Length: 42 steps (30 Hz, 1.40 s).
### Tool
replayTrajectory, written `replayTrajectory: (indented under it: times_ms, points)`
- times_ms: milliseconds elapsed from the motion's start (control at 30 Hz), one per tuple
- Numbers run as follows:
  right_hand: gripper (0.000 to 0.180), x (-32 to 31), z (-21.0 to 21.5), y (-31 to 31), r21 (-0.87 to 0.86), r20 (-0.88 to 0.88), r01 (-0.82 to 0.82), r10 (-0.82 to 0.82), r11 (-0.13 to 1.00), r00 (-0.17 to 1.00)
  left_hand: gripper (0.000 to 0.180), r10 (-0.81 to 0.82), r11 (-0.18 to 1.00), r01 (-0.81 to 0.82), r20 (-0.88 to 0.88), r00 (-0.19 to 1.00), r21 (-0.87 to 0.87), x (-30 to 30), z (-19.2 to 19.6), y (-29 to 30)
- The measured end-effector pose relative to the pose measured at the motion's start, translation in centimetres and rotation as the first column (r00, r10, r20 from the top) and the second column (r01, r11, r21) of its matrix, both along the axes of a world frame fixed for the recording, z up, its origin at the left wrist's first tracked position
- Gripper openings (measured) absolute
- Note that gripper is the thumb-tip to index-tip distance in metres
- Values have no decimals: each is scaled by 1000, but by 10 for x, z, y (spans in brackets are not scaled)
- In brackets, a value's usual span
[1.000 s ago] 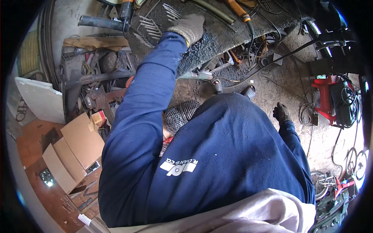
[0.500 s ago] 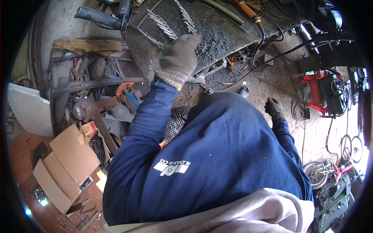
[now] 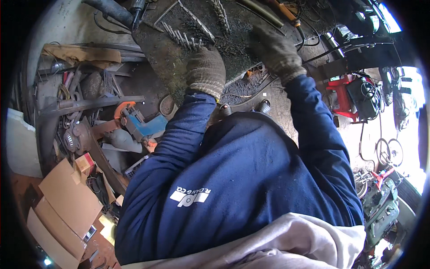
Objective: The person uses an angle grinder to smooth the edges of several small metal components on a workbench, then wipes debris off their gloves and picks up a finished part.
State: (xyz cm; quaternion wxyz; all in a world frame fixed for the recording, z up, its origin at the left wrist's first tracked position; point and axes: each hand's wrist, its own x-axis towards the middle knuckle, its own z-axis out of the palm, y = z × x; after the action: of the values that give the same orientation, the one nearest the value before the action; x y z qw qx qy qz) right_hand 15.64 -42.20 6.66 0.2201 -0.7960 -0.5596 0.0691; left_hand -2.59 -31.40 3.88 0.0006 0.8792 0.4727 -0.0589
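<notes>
My left hand (image 3: 205, 71), in a grey-brown knit glove, is curled at the near end of a row of short metal rods (image 3: 180, 36). Its fingertips are hidden, so what they hold, if anything, does not show. A long thin metal bar (image 3: 197, 21) slants across the dark worktable (image 3: 154, 51) and ends close to that hand. My right hand (image 3: 277, 53), gloved alike, is over the table's near right edge, its fingers smeared by motion. Between the hands lies dark grit (image 3: 237, 47). A second row of rods (image 3: 220, 17) stands farther back.
An orange-handled power tool (image 3: 286, 12) with a black cable lies at the back right, beside a metal tube (image 3: 260, 14). A dark cylindrical tool (image 3: 109, 11) juts from the table's left. Below left are scrap metal, a blue-and-orange machine (image 3: 142, 123) and an opened cardboard box (image 3: 71, 188).
My right hand has risen from beside my body to the table edge. My left hand has drawn slightly nearer to me. The thin bar and near row of rods lie differently.
</notes>
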Motion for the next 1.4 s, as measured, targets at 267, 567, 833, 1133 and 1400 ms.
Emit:
replayTrajectory:
  times_ms: [267,567,833,1133,1400]
  points:
    - [44,11,-39,-11,172,-145,8,18,985,989,35,-173,980,181,94,980,-79,24,45,-10]
    - [44,35,-46,-23,285,-149,-206,256,936,955,36,-71,972,-1,-300,951,-234,71,48,27]
    - [43,51,-54,-31,290,-249,-244,319,925,914,39,-29,975,-51,-354,935,-214,84,30,28]
    - [37,51,-53,-33,294,-317,-228,319,928,893,43,-83,989,71,-90,992,-131,60,16,-8]
    - [35,57,-66,-45,456,-192,-24,124,890,974,47,5,993,9,110,994,-122,32,33,-23]
